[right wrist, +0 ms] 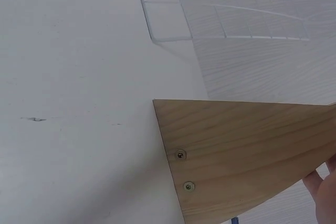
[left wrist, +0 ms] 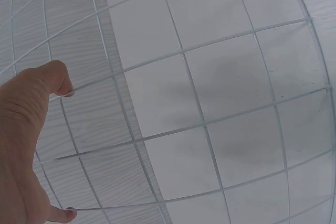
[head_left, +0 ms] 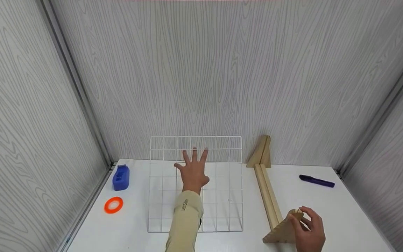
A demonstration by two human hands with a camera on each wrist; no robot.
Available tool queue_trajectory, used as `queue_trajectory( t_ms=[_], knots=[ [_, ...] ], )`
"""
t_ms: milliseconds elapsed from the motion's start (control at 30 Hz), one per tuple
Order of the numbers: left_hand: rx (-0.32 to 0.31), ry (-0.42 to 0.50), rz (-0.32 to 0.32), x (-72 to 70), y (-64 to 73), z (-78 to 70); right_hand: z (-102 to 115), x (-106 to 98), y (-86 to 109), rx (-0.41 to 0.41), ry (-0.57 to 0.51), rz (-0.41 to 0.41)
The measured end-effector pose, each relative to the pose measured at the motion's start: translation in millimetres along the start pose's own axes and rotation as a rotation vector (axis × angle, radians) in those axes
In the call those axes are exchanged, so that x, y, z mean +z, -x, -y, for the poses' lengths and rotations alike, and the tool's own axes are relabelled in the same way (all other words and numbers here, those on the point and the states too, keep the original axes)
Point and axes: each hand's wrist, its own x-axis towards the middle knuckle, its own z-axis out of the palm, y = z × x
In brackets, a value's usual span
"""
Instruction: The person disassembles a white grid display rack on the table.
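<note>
A white wire grid panel (head_left: 216,189) spans the middle of the table, its upper part overlapping the back wall in the head view. My left hand (head_left: 192,173) lies against the panel with fingers spread. In the left wrist view its thumb and a fingertip meet the wires (left wrist: 203,124). To the right stands a wooden stand (head_left: 268,196), a long rail with a triangular block at each end. My right hand (head_left: 310,229) pinches the tip of the near triangular block (head_left: 282,231). Two screws show on that block (right wrist: 226,150) in the right wrist view.
A blue slotted plastic piece (head_left: 121,178) and an orange ring (head_left: 113,205) lie at the left. Over at the right is a dark purple, pen-like tool (head_left: 317,181). Grey wood-grain walls (head_left: 201,77) enclose the white table (head_left: 136,210) at the back and sides.
</note>
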Motion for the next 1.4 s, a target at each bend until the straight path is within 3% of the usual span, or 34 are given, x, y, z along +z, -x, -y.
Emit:
queue_trajectory(
  t_ms=[333,667,900,1400],
  knots=[
    [0.016,-0.003,0.018,12.4,-0.8,-2.9,-1,3,-2.8,-0.007,-0.028,-0.006],
    [0.042,0.029,0.051,18.8,2.6,-4.9,-2,6,-7.3,0.067,-0.044,0.033],
    [0.046,0.058,0.054,22.8,5.3,-4.9,-4,11,-8.2,0.01,-0.043,0.008],
    [0.048,0.083,0.083,38.5,12.1,-3.4,0,14,-8.5,-0.004,-0.047,0.03]
  ],
)
